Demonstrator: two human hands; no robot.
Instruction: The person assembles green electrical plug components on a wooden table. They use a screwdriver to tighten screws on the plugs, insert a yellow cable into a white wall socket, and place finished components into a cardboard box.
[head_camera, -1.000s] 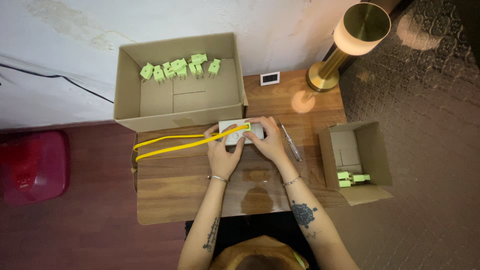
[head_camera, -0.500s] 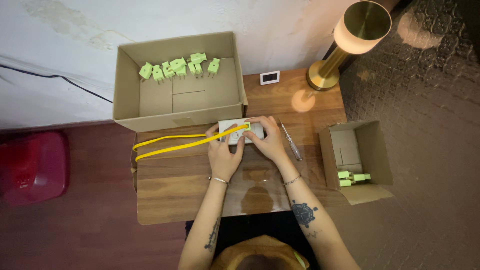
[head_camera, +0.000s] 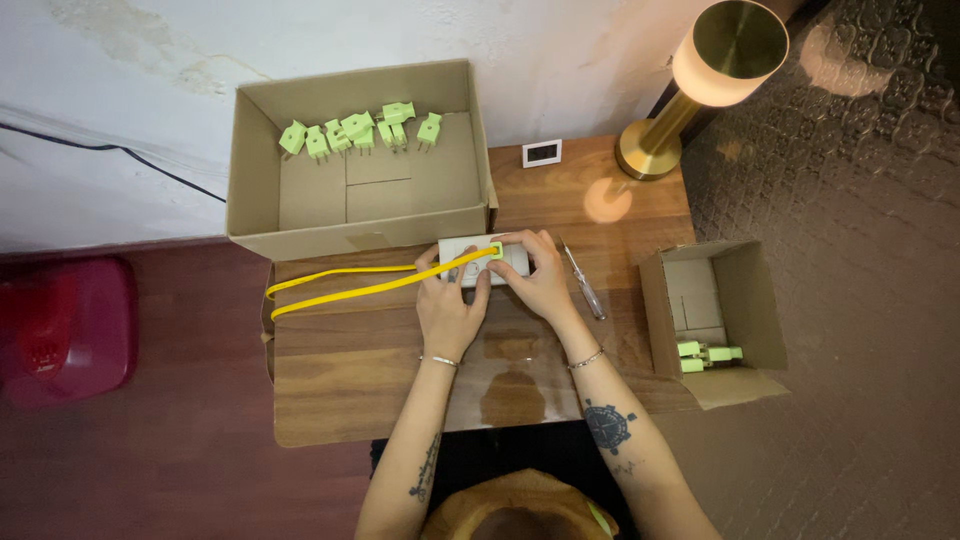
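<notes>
A white power strip (head_camera: 470, 250) with a yellow cable (head_camera: 340, 285) lies on the wooden table (head_camera: 350, 370), just in front of a large cardboard box. My left hand (head_camera: 447, 305) rests on the strip's near side and touches the cable. My right hand (head_camera: 537, 275) grips the strip's right end, where a small green plug (head_camera: 494, 249) sits against it. Both hands cover much of the strip.
The large open box (head_camera: 455, 215) at the back holds several green plugs (head_camera: 358, 128). A smaller open box (head_camera: 745, 300) at the right holds a few more. A screwdriver (head_camera: 582, 280), a small white display (head_camera: 542, 153) and a brass lamp (head_camera: 690, 95) stand nearby. A red object (head_camera: 65, 330) is at the left.
</notes>
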